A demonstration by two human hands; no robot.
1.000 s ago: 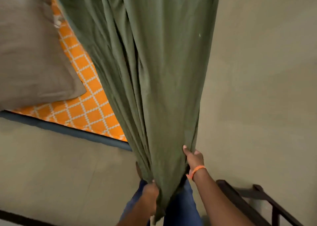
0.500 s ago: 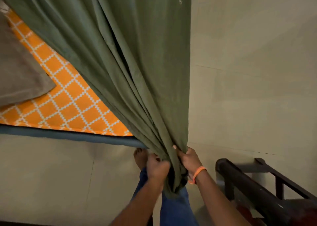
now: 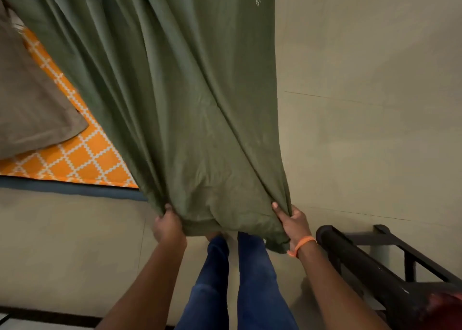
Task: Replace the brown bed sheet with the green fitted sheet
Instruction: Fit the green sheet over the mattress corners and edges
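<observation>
The green fitted sheet [image 3: 190,99] stretches from the top of the head view down to my hands, hanging in long folds above the floor. My left hand [image 3: 168,225] grips its near edge on the left. My right hand [image 3: 292,223], with an orange band on the wrist, grips the same edge on the right, about a shoulder's width away. The edge between them is spread flat. A brown pillow or sheet [image 3: 30,109] lies at the left on an orange lattice-patterned mattress [image 3: 82,159].
The mattress has a dark blue border [image 3: 62,188] and lies low on the beige tiled floor [image 3: 362,129]. A dark wooden frame [image 3: 375,267] stands at the lower right, close to my right arm. My legs in blue jeans [image 3: 250,279] are below the sheet.
My hands have moved apart along the sheet's edge, spreading the bunched cloth wide. The sheet covers more of the view than before.
</observation>
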